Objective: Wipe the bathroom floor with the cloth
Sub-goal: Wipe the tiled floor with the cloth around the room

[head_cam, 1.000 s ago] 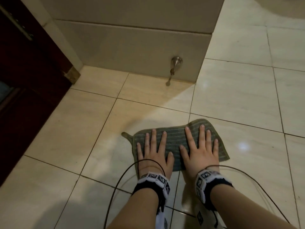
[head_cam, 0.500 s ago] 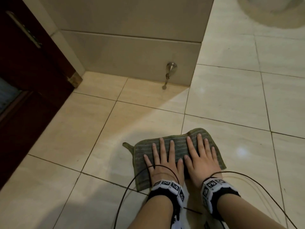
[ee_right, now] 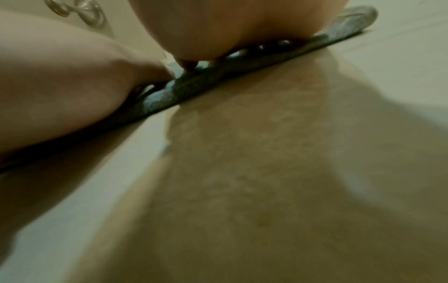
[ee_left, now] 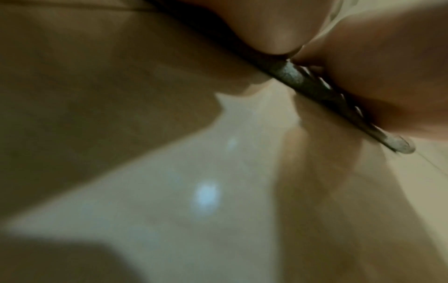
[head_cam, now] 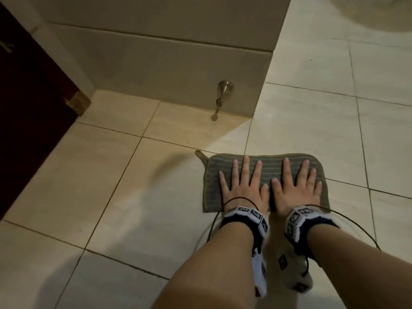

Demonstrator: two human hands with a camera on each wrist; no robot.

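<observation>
A: Head view: left hand and right hand flat on cloth, fingers splayed straight, gripping nothing.

B: Pressing cloth onto floor near wall, probably for even wiping pressure.

Black-and-white marker-patterned wristbands, thin dark cables

Dim warm light, soft shadows, glare spots, blurry wrist views
</observation>
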